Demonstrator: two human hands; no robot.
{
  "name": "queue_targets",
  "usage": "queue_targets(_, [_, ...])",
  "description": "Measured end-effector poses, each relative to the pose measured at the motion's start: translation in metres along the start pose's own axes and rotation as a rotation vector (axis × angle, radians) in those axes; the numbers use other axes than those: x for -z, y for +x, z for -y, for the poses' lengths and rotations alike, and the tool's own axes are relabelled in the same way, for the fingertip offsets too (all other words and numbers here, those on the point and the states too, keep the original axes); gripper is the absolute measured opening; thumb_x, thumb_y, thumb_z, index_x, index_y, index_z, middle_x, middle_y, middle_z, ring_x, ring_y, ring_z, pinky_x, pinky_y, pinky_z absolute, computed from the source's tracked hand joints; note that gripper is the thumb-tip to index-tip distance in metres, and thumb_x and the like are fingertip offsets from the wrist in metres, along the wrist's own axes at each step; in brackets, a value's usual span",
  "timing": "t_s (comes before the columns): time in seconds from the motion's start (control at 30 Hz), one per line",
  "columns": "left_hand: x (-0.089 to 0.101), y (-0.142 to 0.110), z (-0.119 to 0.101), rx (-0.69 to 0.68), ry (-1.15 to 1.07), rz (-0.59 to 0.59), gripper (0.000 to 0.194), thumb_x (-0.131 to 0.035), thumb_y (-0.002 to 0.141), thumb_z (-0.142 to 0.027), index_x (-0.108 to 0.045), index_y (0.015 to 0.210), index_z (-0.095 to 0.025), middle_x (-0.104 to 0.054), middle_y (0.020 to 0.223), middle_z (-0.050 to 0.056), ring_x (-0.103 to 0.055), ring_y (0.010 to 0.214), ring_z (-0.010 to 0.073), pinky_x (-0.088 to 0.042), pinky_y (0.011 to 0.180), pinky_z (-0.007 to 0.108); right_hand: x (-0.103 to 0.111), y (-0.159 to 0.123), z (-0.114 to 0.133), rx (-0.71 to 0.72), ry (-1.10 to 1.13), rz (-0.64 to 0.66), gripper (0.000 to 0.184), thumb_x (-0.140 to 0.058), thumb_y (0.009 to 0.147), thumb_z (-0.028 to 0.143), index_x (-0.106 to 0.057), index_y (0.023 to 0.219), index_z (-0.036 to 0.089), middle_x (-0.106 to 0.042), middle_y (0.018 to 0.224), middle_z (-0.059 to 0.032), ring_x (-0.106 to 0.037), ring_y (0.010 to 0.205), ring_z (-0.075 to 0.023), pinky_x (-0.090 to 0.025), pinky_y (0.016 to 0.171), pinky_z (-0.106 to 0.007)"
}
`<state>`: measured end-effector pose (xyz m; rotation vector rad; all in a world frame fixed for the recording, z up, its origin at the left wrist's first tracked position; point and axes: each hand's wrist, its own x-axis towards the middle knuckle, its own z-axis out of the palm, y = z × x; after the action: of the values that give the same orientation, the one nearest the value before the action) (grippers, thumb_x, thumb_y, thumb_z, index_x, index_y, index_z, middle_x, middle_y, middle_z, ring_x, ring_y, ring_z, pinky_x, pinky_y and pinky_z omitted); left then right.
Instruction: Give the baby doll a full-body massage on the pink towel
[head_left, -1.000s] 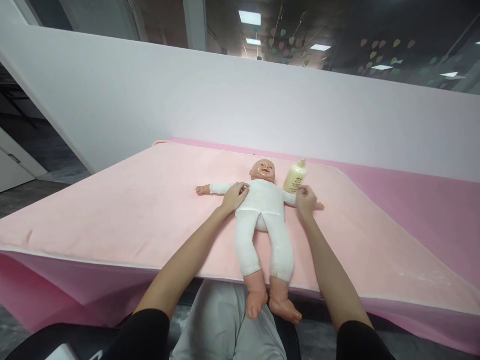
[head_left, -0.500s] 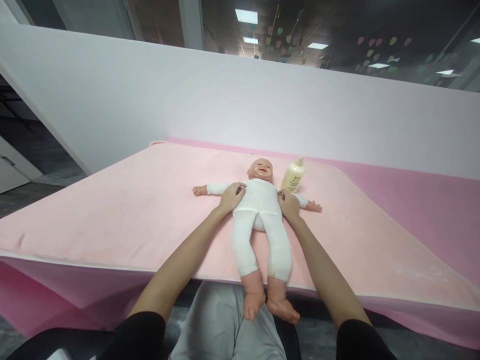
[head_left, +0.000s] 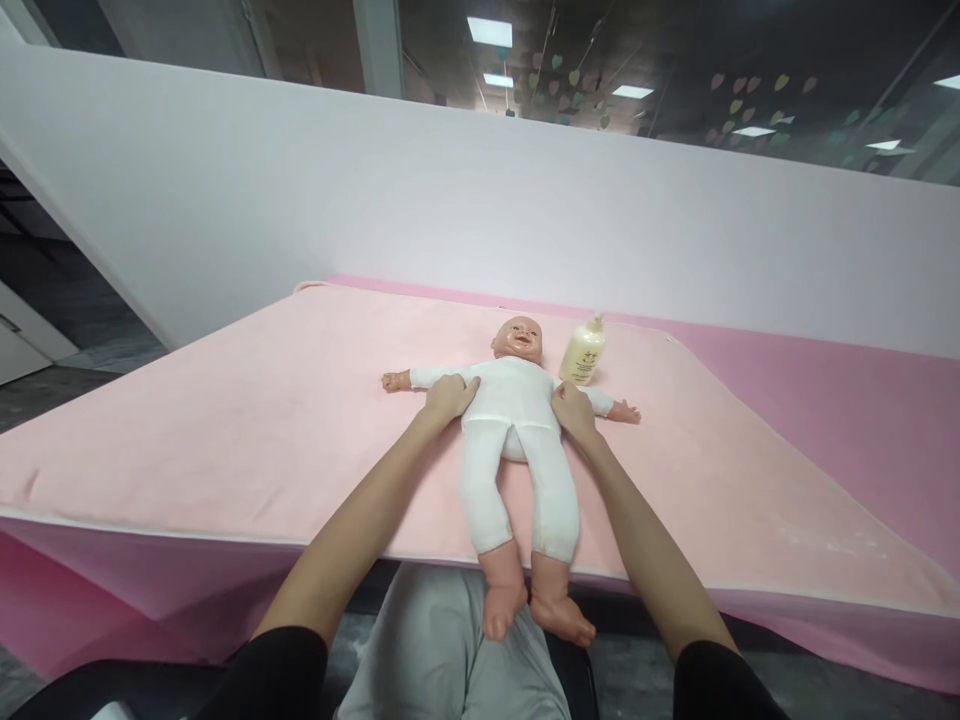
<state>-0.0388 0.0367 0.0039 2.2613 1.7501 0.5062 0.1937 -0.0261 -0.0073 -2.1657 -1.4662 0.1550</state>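
Note:
A baby doll [head_left: 514,395] with a white cloth body lies on its back, head away from me and arms spread out. My left hand [head_left: 451,398] is closed at the doll's side on the left, just below its armpit, thumb against the cloth and the other fingers tucked out of sight. On the opposite side my right hand [head_left: 573,410] has its fingers curled against the doll's body, below the arm. A pale yellow pump bottle [head_left: 583,352] stands beside the doll's head, behind my right hand.
A pink cloth [head_left: 247,420] covers the table, and the doll's feet [head_left: 504,595] hang over its near edge above my lap. Behind the table rises a white partition [head_left: 465,200], with dark glass above it.
My left hand has shifted slightly left and down; its fingers, earlier over the doll's chest edge, now tuck at its side with the thumb on top. My right hand stays nearly in place.

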Motion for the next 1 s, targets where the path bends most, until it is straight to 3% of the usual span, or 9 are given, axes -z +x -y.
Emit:
queue_targets(0.2, [-0.003,0.001,0.006,-0.031,-0.247,-0.006,0.049,-0.038,0.084,-0.053,-0.061,0.065,-0.014,-0.065,0.062,0.015,-0.065,0.067,0.0270,-0.049,0.063,0.035,0.005,0.000,0.000,-0.048,0.056,0.019,0.018,-0.044,0.074,0.019,-0.061,0.070,0.016,-0.065,0.070,-0.0106,-0.057,0.067,-0.0203,-0.035,0.058,-0.027])
queue_targets(0.33, [0.005,0.003,0.009,0.166,-0.644,0.310,0.044,-0.044,0.082,-0.051,-0.061,0.071,-0.013,-0.068,0.065,0.014,-0.064,0.057,0.0233,-0.051,0.054,0.033,0.012,0.002,-0.009,-0.121,0.221,0.166,0.027,-0.046,0.077,0.027,-0.057,0.054,0.017,-0.055,0.045,-0.0084,-0.052,0.046,-0.0175,-0.041,0.052,-0.028])
queue_targets(0.43, [0.020,-0.006,0.007,0.170,-0.639,0.441,0.042,-0.044,0.083,-0.048,-0.064,0.077,-0.012,-0.069,0.070,0.014,-0.066,0.060,0.0242,-0.053,0.057,0.035,0.016,0.005,-0.018,-0.290,0.460,0.261,0.032,-0.046,0.079,0.037,-0.060,0.063,0.013,-0.058,0.047,-0.0088,-0.050,0.038,-0.0159,-0.044,0.044,-0.029])
queue_targets(0.5, [0.030,-0.027,0.002,0.046,-0.428,0.324,0.040,-0.043,0.084,-0.045,-0.065,0.079,-0.012,-0.069,0.073,0.015,-0.067,0.069,0.0271,-0.053,0.065,0.038,0.016,0.007,-0.021,-0.395,0.655,0.249,0.035,-0.047,0.081,0.040,-0.061,0.074,0.009,-0.061,0.053,-0.0098,-0.054,0.042,-0.0166,-0.049,0.044,-0.030])
queue_targets(0.57, [0.034,-0.063,-0.004,-0.128,-0.262,0.066,0.034,-0.043,0.085,-0.040,-0.066,0.091,-0.016,-0.070,0.089,0.013,-0.066,0.089,0.0289,-0.051,0.081,0.042,0.014,0.009,-0.022,-0.458,0.927,0.223,0.035,-0.047,0.083,0.039,-0.059,0.088,0.006,-0.064,0.064,-0.0108,-0.061,0.053,-0.0172,-0.054,0.053,-0.031])
queue_targets(0.67, [0.025,-0.139,-0.016,-0.290,-0.387,-0.220,0.040,-0.043,0.087,-0.038,-0.054,0.123,-0.023,-0.058,0.126,0.010,-0.052,0.119,0.0259,-0.043,0.099,0.044,0.008,0.016,-0.024,-0.563,1.347,0.138,0.031,-0.045,0.086,0.030,-0.051,0.108,0.008,-0.066,0.081,-0.0102,-0.066,0.071,-0.0162,-0.057,0.067,-0.030])
queue_targets(0.73, [0.007,-0.193,-0.026,-0.358,-0.501,-0.296,0.039,-0.048,0.086,-0.036,-0.054,0.123,-0.030,-0.053,0.133,0.007,-0.047,0.126,0.0245,-0.042,0.103,0.045,0.005,0.022,-0.026,-0.619,1.529,0.056,0.030,-0.044,0.087,0.028,-0.049,0.112,0.012,-0.065,0.091,-0.0091,-0.065,0.081,-0.0149,-0.057,0.073,-0.029])
queue_targets(0.83, [-0.032,-0.260,-0.043,-0.284,-0.617,-0.438,0.042,-0.053,0.082,-0.031,-0.053,0.123,-0.036,-0.045,0.140,0.006,-0.038,0.133,0.0283,-0.045,0.101,0.050,0.004,0.028,-0.030,-0.622,1.657,-0.027,0.028,-0.044,0.088,0.030,-0.049,0.112,0.016,-0.061,0.107,-0.0092,-0.063,0.094,-0.0129,-0.055,0.081,-0.026])
queue_targets(1.0, [-0.090,-0.305,-0.057,-0.245,-0.602,-0.625,0.058,-0.065,0.072,-0.018,-0.049,0.124,-0.035,-0.032,0.147,0.011,-0.036,0.133,0.0366,-0.046,0.097,0.057,0.008,0.028,-0.032,-0.546,1.515,-0.061,0.033,-0.037,0.090,0.039,-0.045,0.115,0.019,-0.053,0.125,-0.0109,-0.058,0.108,-0.0132,-0.055,0.083,-0.026])
